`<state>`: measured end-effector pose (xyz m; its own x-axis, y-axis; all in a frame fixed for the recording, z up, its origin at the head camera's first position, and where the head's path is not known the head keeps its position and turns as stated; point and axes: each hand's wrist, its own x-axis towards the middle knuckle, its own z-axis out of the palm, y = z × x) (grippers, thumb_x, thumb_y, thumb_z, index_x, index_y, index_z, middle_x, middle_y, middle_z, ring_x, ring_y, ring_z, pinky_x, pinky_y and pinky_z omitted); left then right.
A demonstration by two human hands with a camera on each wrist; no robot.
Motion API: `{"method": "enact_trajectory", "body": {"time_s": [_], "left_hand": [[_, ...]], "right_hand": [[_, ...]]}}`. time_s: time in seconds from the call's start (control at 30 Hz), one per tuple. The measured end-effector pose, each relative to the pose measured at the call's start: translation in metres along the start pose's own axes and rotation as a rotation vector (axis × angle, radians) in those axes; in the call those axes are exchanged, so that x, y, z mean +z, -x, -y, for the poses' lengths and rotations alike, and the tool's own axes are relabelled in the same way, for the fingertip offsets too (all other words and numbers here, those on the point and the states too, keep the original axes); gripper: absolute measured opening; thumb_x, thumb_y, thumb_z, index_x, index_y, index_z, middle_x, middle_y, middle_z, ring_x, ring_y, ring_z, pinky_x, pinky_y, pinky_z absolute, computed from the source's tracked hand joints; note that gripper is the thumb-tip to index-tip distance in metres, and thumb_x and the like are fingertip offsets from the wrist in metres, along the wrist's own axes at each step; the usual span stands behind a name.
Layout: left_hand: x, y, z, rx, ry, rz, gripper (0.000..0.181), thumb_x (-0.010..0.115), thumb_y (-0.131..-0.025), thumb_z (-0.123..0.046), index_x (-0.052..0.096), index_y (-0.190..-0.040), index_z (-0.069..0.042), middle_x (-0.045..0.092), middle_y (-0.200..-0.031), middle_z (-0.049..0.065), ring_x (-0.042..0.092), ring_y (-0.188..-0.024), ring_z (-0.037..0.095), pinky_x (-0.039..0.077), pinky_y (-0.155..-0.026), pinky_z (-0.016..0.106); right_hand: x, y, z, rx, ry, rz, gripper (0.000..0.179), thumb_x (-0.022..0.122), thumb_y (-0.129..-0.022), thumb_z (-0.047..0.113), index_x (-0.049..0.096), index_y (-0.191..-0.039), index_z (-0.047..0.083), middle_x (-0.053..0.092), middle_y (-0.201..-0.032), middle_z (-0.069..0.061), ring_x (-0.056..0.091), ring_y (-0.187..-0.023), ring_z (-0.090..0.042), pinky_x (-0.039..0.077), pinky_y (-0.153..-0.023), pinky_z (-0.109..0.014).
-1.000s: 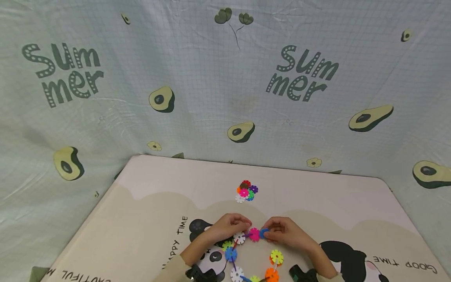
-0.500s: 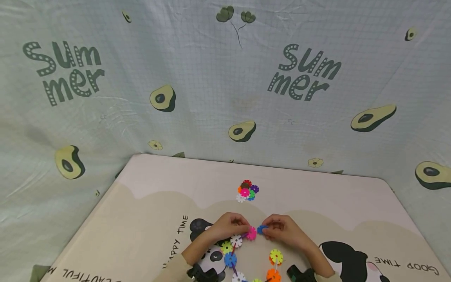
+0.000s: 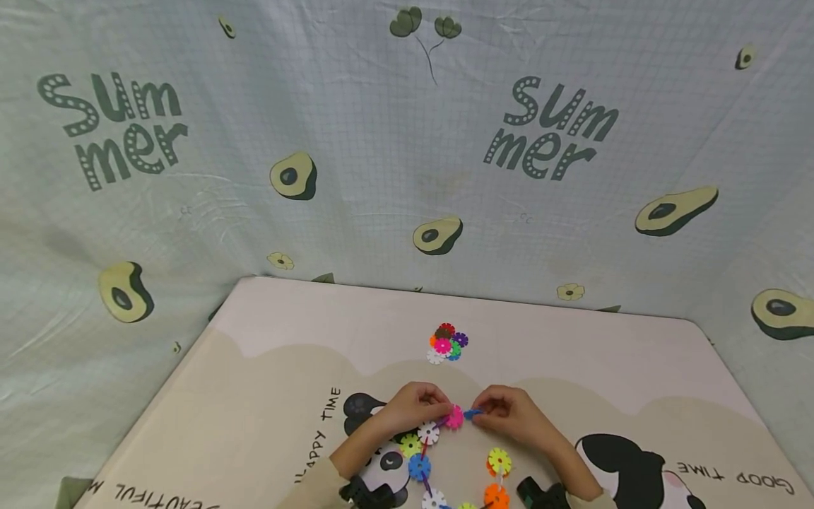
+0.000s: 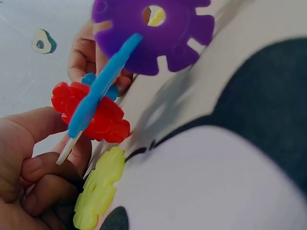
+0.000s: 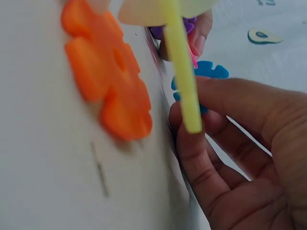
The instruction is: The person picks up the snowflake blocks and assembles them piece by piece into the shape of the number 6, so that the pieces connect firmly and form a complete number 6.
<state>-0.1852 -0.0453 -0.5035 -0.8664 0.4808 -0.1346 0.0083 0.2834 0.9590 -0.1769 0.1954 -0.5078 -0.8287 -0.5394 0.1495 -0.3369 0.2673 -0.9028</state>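
In the head view, my left hand point(image 3: 415, 410) pinches the pink notched disc point(image 3: 454, 417) at one end of a chain of interlocking plastic discs. My right hand point(image 3: 511, 415) pinches a blue notched disc point(image 3: 471, 413) between thumb and fingertips, just right of the pink one and turned nearly edge-on. From the pink disc the chain runs through a purple disc, a white disc point(image 3: 428, 433) and a larger blue disc point(image 3: 420, 466), curving toward me. Its other end carries an orange disc point(image 3: 496, 496) and a yellow disc point(image 3: 499, 461). The right wrist view shows the held blue disc point(image 5: 211, 70) partly behind my thumb.
A small pile of loose notched discs point(image 3: 443, 345) in mixed colours lies farther back on the table. The table cover point(image 3: 305, 318) has printed pandas and lettering. A patterned curtain point(image 3: 356, 141) hangs behind the table's far edge. The chain's nearest part runs off the bottom of view.
My left fingers have moved onto the pink disc, which shifted slightly left and up. The blue disc in my right hand has drawn slightly apart from it and turned toward edge-on.
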Motion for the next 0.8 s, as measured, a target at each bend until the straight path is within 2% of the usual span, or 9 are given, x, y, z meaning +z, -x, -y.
{"method": "enact_trajectory", "body": {"time_s": [0.17,0.4,0.53,0.67,0.8], "left_hand": [[0.0006,-0.0003,0.0006,-0.007,-0.008,-0.023,0.02,0.068,-0.09,-0.018,0.07,-0.091,0.001,0.062,-0.069,-0.005,0.051,-0.06,0.004,0.042,-0.058,0.017],[0.0001,0.0013,-0.0038,-0.012,0.002,-0.004,0.02,0.068,-0.091,-0.017,0.071,-0.094,0.002,0.065,-0.071,-0.001,0.051,-0.06,0.004,0.041,-0.057,0.016],[0.001,0.001,-0.0033,-0.018,0.009,-0.02,0.02,0.068,-0.091,-0.018,0.071,-0.095,0.002,0.065,-0.072,-0.002,0.052,-0.062,0.004,0.042,-0.058,0.017],[0.0021,0.0,-0.0016,-0.024,0.02,-0.035,0.02,0.068,-0.091,-0.017,0.071,-0.095,0.002,0.063,-0.072,-0.003,0.051,-0.063,0.005,0.042,-0.059,0.017],[0.0016,0.0004,-0.0025,-0.028,0.022,-0.016,0.018,0.07,-0.089,-0.015,0.071,-0.094,0.002,0.064,-0.071,-0.002,0.051,-0.062,0.006,0.042,-0.058,0.017]], "right_hand": [[0.0,0.0011,0.0045,0.035,0.009,0.012,0.009,0.073,-0.086,0.008,0.066,-0.09,0.004,0.064,-0.08,-0.003,0.056,-0.069,-0.004,0.051,-0.063,-0.022],[0.001,-0.0002,0.0064,0.003,0.018,-0.021,0.009,0.074,-0.085,0.005,0.066,-0.086,0.003,0.064,-0.079,-0.005,0.054,-0.065,-0.002,0.05,-0.059,-0.02],[0.0007,-0.0006,0.0056,-0.018,0.009,-0.03,0.009,0.074,-0.083,0.003,0.066,-0.085,0.001,0.064,-0.078,-0.007,0.051,-0.062,0.0,0.047,-0.056,-0.019],[0.001,-0.0006,0.0046,-0.025,-0.003,-0.026,0.008,0.074,-0.083,0.002,0.066,-0.085,0.001,0.065,-0.079,-0.008,0.051,-0.063,0.0,0.048,-0.057,-0.019],[0.0028,-0.0015,0.0051,-0.03,-0.001,-0.019,0.008,0.075,-0.084,0.005,0.067,-0.085,0.003,0.066,-0.08,-0.008,0.053,-0.065,0.0,0.05,-0.058,-0.02]]}}
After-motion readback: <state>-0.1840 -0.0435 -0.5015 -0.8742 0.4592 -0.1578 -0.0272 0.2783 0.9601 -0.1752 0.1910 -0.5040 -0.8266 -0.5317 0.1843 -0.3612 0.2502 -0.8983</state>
